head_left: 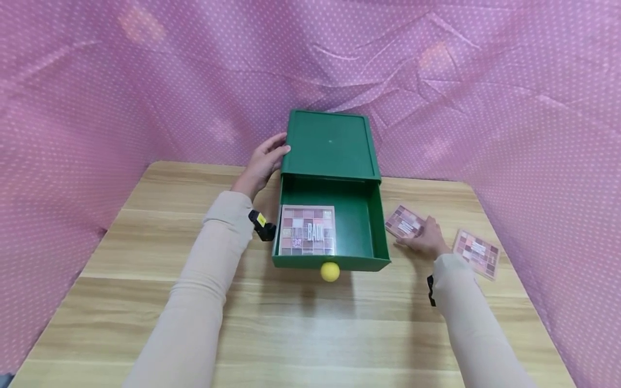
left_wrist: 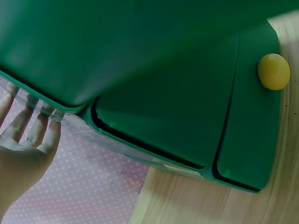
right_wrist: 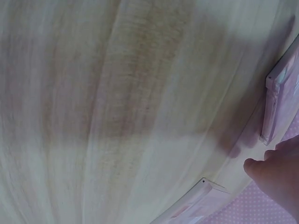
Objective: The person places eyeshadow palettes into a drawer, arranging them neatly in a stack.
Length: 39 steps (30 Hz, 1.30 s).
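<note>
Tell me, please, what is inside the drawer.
A palette marked BACK lies inside the drawer, front left. Whatever is under it, or farther back beneath the green casing, is covered.

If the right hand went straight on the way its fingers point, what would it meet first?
Most likely the palette just right of the drawer; the right hand is at that palette's edge, though depth leaves actual contact unclear.
</note>
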{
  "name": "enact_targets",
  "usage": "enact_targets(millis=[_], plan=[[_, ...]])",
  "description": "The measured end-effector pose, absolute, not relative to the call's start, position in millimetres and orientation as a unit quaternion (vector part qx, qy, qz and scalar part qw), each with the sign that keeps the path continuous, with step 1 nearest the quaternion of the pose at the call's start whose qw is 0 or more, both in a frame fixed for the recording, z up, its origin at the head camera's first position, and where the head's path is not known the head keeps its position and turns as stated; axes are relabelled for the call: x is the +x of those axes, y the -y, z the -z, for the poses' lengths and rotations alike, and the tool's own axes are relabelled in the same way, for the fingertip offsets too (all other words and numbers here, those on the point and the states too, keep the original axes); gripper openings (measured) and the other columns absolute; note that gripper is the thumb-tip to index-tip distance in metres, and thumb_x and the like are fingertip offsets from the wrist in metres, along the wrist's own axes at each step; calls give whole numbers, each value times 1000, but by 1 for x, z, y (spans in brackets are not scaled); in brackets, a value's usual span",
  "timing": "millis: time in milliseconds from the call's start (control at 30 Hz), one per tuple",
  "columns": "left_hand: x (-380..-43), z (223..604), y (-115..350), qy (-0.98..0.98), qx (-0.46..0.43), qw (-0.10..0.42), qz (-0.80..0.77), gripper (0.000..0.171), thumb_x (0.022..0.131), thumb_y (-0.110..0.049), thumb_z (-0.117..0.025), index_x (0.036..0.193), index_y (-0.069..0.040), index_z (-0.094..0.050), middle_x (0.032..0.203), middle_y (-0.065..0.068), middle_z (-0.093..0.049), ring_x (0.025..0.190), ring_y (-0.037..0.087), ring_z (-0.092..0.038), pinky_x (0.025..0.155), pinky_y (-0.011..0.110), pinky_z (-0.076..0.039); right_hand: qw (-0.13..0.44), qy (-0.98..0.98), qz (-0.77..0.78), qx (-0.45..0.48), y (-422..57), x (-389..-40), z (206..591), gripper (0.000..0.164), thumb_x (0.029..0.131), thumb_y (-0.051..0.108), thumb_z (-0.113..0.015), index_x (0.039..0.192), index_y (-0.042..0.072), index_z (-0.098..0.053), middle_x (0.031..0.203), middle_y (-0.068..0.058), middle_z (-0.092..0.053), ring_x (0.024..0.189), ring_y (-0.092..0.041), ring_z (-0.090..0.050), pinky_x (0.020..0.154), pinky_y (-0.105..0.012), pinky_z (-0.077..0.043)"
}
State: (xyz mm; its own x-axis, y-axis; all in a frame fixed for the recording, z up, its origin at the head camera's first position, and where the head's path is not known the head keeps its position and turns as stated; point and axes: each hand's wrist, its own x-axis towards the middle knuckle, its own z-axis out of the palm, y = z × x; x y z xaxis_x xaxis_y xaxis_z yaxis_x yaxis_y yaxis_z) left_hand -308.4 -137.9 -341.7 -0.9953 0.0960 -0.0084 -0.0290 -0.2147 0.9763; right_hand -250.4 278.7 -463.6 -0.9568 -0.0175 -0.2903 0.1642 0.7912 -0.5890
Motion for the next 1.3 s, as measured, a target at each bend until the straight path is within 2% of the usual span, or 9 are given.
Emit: enact_targets(millis=[367,600,733,967,1300], plan=[[-311,342,136,-630,29,40,-775,46,85,-14,-55,129,-12,-41,129,3,-38,109,19,-44,86,32,-40,132,-927,348,39,-278,-248,469,109,66,44,-71,132,-9,-2,116,-27,-28,101,-36,-33,93,-51,-24],[-312,341,134,-634,25,41,-772,45,86,-15,-55,128,-12,-42,129,3,-38,108,18,-45,86,32,-40,136,-922,358,62,-277,-249,474,107,58,45,-75,128,-9,-14,107,-22,-37,93,-29,-40,89,-43,-33],[-311,341,134,-630,27,38,-775,44,86,-14,-54,128,-11,-42,129,3,-39,108,18,-45,85,31,-41,132,-928,344,55,-278,-249,475,106,62,41,-74,131,-9,-11,113,-25,-33,96,-33,-37,92,-48,-28],[-310,342,136,-622,27,36,-782,45,85,-13,-55,128,-10,-42,128,4,-39,107,20,-45,84,31,-42,136,-941,303,58,-279,-249,474,110,68,38,-70,131,-13,5,127,-35,-17,109,-41,-29,96,-51,-19],[-310,342,136,-617,21,37,-786,44,85,-13,-55,128,-10,-42,128,4,-39,109,19,-44,85,30,-41,131,-948,278,79,-279,-247,476,114,65,51,-68,131,-13,0,124,-33,-22,106,-39,-31,95,-51,-22]])
